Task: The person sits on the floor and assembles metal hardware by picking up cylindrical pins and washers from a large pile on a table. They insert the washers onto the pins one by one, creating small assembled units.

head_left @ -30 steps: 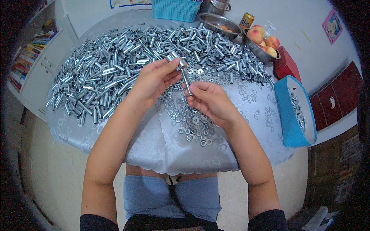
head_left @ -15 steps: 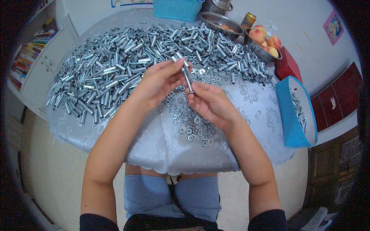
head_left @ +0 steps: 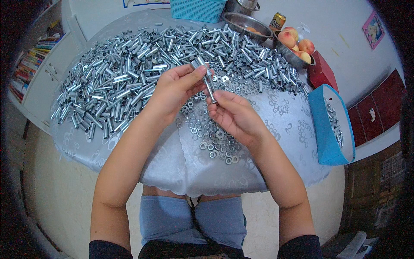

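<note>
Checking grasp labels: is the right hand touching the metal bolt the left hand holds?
Touching. Head view: right hand fingertips close on the lower end of the bolt; left hand pinches its top.

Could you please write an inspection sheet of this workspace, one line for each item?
Surface: round table under a pale patterned cloth.
Job's things: a metal bolt with sleeve held between both hands; a big pile of metal sleeves at the far and left side; loose nuts and washers near the front edge.
Clutter: blue bin with finished parts at right, teal basket, steel bowl, bowl of peaches, a can, red box.
Grippers: left hand grips the upper end of the bolt; right hand holds its lower end.
Cables: nothing seen.
Surroundings: bookshelf at left, dark red cabinet at right, pale floor.
</note>
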A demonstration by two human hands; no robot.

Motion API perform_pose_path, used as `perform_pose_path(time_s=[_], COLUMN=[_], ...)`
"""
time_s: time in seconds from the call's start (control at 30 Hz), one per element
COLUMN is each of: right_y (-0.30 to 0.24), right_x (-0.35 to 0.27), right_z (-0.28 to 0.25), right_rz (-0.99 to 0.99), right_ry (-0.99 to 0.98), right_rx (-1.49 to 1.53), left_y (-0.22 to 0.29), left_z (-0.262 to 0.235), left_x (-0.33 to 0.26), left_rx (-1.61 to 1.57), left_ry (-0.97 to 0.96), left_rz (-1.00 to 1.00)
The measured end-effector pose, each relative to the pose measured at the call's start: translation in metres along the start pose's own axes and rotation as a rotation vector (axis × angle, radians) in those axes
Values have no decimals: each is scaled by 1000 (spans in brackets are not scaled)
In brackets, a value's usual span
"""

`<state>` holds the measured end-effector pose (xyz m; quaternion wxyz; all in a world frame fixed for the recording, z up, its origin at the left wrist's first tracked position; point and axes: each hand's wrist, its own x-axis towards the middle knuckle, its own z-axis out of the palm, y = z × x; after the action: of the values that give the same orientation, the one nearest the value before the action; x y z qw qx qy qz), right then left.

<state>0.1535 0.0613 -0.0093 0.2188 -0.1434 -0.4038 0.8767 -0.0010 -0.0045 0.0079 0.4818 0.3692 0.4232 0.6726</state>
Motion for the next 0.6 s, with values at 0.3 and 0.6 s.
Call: perform_pose_path(time_s=[0.3, 0.6], right_y=[2, 1], right_x=[1, 1], right_z=[3, 1], right_rz=[-101, -170], right_ry=[184, 185], right_rx=[-245, -150], left_y=[2, -10], left_z=[-1, 7], left_x=[-2, -2], left_rx=[335, 391], left_ry=[57, 37], left_rz=[86, 244])
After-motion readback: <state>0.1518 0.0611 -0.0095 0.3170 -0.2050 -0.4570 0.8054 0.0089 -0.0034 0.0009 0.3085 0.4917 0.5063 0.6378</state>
